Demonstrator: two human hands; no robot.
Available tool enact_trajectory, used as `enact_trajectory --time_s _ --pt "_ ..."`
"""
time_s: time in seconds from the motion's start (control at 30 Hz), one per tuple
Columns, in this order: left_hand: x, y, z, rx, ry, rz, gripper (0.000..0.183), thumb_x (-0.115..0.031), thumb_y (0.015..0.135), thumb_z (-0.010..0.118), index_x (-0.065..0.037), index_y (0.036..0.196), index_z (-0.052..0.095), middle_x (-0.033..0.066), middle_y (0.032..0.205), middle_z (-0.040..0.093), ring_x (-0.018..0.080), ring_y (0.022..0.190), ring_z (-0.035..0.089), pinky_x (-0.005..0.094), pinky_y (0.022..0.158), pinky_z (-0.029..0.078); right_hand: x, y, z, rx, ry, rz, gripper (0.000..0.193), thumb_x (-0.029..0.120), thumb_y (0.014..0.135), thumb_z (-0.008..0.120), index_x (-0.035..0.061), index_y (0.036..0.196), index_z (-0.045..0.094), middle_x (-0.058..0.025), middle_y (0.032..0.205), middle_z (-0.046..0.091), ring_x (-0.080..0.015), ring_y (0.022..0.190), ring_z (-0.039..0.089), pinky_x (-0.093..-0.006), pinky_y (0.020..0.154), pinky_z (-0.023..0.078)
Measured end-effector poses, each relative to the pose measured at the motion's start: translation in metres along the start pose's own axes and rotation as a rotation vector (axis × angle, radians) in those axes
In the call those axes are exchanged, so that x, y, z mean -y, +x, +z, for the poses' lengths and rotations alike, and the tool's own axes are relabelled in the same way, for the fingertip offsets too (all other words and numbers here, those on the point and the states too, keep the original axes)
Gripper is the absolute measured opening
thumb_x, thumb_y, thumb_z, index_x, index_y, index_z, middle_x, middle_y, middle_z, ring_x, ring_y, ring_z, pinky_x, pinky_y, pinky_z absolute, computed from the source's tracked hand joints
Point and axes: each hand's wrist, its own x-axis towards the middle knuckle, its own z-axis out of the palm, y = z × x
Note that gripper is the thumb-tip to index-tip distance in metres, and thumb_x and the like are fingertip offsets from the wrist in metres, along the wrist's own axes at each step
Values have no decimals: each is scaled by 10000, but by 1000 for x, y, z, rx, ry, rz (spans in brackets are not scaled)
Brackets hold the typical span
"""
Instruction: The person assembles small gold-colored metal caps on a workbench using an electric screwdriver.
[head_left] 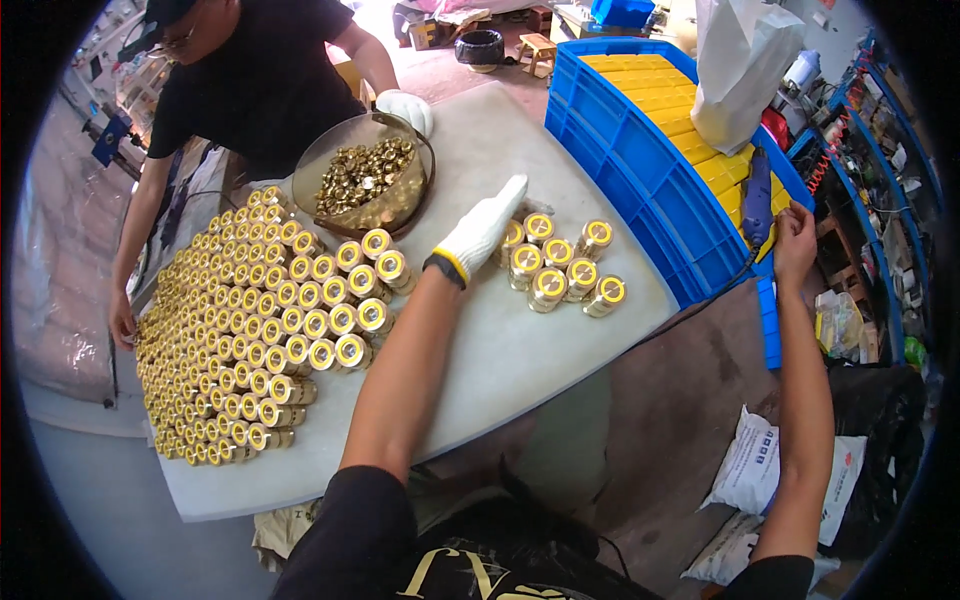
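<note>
My left hand (478, 237), in a white knitted glove with a yellow cuff, is over the pale table with its fingers stretched out. Just right of it stands a small group of brass cylinders (548, 286) with yellow-ringed tops. My bare right hand (795, 240) is at the near right corner of a blue crate (640, 190). Its fingers are curled together, and what they pinch is hidden. Beside them a purple handheld power tool (757, 195) lies on yellow boxes (655, 85) in the crate, with a dark cord trailing from it.
Many more brass cylinders (290, 293) crowd the table's (560, 370) left side. A round bowl (425, 190) of small brass parts stands behind them. Across the table a person (265, 85) has one gloved hand by the bowl. A white bag (740, 70) rests on the crate; shelves line the right.
</note>
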Motion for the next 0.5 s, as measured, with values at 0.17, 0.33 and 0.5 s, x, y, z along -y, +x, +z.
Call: enact_trajectory --time_s 0.17,0.33,0.5 --pt "11 -58 13 -215 -46 50 642 -511 1053 420 13 1393 564 140 1359 621 228 1251 556 341 1095 394 13 -3 7 2 -32 -1 343 191 954 643 17 1250 632 -119 1067 732 -204 967 706 -322 887 527" --pt "17 -115 42 -276 179 148 1124 -311 762 853 10 1597 173 173 1564 425 274 1466 383 392 1204 296 9 -3 3 1 -51 -9 350 205 947 648 8 1235 640 -139 1083 732 -229 980 711 -342 890 530" --pt "24 -94 -4 11 166 275 1293 -179 659 896 -11 1615 42 204 1635 290 271 1522 273 372 1228 245 5 1 3 -9 -26 -18 355 208 942 649 2 1230 641 -149 1085 731 -243 971 713 -352 891 531"
